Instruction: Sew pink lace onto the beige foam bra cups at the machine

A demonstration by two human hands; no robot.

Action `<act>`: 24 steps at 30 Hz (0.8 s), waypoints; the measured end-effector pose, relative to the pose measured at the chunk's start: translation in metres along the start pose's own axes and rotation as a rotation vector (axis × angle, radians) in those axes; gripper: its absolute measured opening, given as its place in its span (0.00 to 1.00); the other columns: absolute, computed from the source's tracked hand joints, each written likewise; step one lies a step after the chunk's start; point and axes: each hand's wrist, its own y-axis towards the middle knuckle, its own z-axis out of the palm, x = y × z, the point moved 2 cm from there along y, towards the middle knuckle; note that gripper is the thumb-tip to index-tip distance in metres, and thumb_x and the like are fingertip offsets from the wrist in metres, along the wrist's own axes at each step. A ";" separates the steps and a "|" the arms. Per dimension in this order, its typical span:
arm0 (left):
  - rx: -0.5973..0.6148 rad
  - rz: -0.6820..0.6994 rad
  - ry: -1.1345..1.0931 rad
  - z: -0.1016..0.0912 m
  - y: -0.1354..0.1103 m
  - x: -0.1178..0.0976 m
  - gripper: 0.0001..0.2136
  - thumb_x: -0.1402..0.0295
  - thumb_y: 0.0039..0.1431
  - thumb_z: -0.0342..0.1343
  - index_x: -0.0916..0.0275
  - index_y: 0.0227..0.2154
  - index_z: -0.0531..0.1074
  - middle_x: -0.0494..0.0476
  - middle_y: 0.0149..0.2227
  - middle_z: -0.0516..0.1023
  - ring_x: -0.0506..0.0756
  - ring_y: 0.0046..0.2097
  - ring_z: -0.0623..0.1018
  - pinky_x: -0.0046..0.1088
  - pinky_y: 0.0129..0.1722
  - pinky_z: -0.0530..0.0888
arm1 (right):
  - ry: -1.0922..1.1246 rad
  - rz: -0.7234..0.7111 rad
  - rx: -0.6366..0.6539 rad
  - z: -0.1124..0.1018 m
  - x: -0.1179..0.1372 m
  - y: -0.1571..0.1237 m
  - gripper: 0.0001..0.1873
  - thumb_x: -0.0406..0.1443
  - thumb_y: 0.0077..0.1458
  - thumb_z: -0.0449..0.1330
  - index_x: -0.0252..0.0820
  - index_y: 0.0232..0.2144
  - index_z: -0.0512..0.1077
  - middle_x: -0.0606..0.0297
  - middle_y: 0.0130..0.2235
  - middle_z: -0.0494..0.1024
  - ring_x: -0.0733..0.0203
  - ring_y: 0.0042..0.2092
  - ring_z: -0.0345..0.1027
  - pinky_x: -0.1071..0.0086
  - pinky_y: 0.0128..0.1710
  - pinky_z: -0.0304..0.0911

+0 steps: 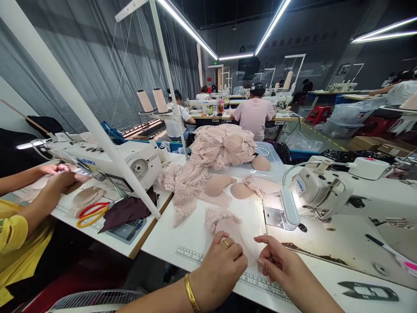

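Observation:
On the white table before me lies a pale pink bra piece [229,227], made of a smooth moulded cup, a lace edge and a sheer part. My left hand [221,263], with a gold ring and bracelet, is closed on its near left side, the fingers curled over the fabric. At the sheer part's right edge, my right hand [276,263] has its thumb and curled fingers on the fabric, while the index finger points out above. The fingertips partly hide the grip. Thread snips [368,291] lie right of my right hand.
A sewing machine [325,187] with a lit lamp stands at right. Behind the bra piece are a lace heap [224,145] and loose cups [243,190]. A printed ruler [260,284] runs along the front edge. At left, a co-worker's hands [61,176] work at another machine [114,163].

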 end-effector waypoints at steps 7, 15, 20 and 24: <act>0.010 0.093 -0.110 -0.020 -0.005 -0.003 0.08 0.79 0.59 0.53 0.62 0.40 0.69 0.52 0.39 0.78 0.53 0.39 0.72 0.39 0.64 0.56 | -0.366 -0.132 -0.090 -0.027 0.019 -0.018 0.19 0.50 0.71 0.47 0.48 0.35 0.69 0.66 0.33 0.71 0.55 0.36 0.66 0.62 0.39 0.63; -0.093 0.110 -0.300 -0.027 -0.006 -0.016 0.13 0.79 0.57 0.53 0.58 0.44 0.70 0.53 0.39 0.78 0.54 0.39 0.72 0.37 0.60 0.64 | 0.029 -0.262 -0.110 0.007 0.048 -0.050 0.20 0.52 0.73 0.48 0.48 0.36 0.68 0.65 0.38 0.72 0.58 0.40 0.67 0.67 0.42 0.64; -0.112 0.121 -0.717 -0.049 -0.004 -0.016 0.16 0.81 0.54 0.50 0.57 0.43 0.68 0.54 0.38 0.82 0.53 0.40 0.78 0.35 0.54 0.71 | -0.118 -0.269 -0.085 -0.004 0.031 -0.058 0.20 0.51 0.74 0.45 0.49 0.34 0.66 0.69 0.29 0.71 0.60 0.30 0.66 0.69 0.32 0.65; -0.161 -0.201 -0.954 -0.057 -0.009 -0.011 0.09 0.79 0.57 0.52 0.59 0.35 0.72 0.56 0.32 0.79 0.53 0.35 0.76 0.27 0.37 0.72 | -0.474 -0.272 -0.512 -0.045 0.012 -0.063 0.16 0.50 0.69 0.51 0.51 0.35 0.70 0.67 0.27 0.75 0.56 0.26 0.71 0.66 0.26 0.67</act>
